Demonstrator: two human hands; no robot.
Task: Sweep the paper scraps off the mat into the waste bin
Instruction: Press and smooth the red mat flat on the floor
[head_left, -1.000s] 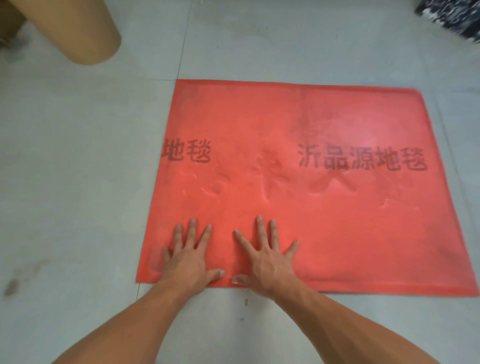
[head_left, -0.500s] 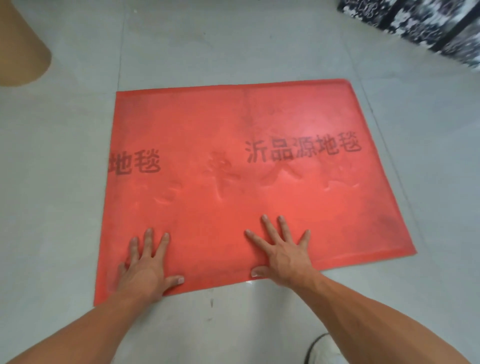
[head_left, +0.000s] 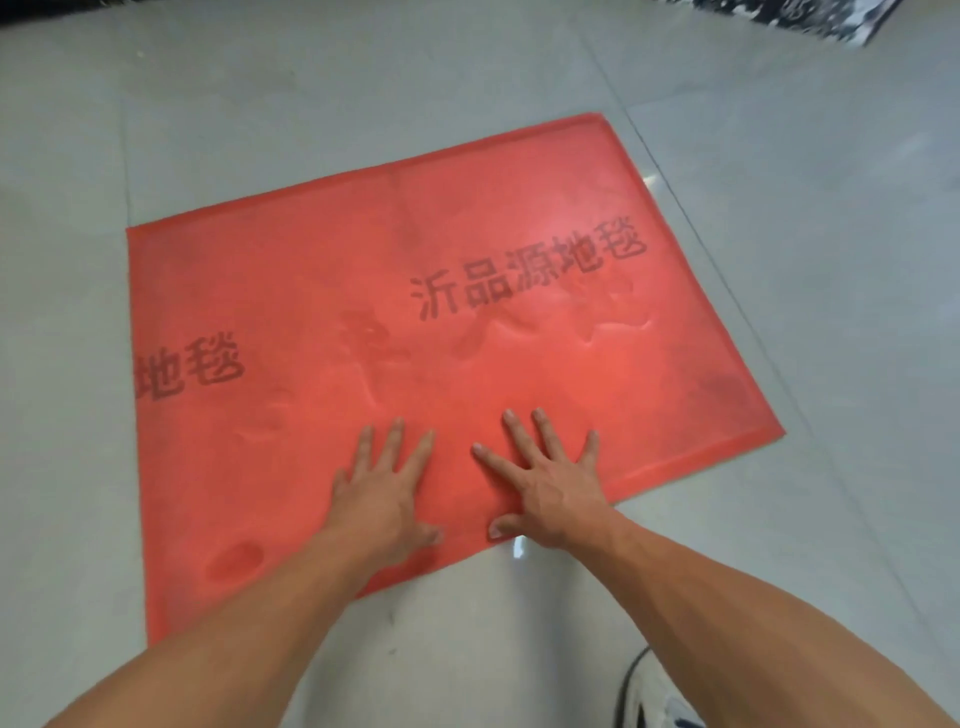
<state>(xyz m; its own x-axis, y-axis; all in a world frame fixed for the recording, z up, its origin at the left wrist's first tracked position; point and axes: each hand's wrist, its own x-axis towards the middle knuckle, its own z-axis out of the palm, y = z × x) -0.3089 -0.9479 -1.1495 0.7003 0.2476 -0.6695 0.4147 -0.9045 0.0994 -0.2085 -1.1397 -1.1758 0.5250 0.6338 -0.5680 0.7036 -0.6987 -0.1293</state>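
Observation:
A red mat (head_left: 322, 270) with dark printed characters lies flat on the grey tiled floor, turned at an angle. My left hand (head_left: 382, 493) rests palm down on the mat near its front edge, fingers spread. My right hand (head_left: 545, 483) lies flat just to the right of it, fingers spread, thumb at the mat's edge. Neither hand holds anything. The mat's surface shows shallow dents and wrinkles. I see no paper scraps on it, and no waste bin is in view.
Grey floor tiles (head_left: 831, 260) surround the mat on all sides. A black-and-white patterned thing (head_left: 795, 15) lies at the top right edge. A white shoe (head_left: 649, 696) shows at the bottom right.
The view has swung, so the mat now appears rotated with its right corner nearer. My left hand has moved right along the front edge, close to my right hand. The brown object at the top left is gone from view.

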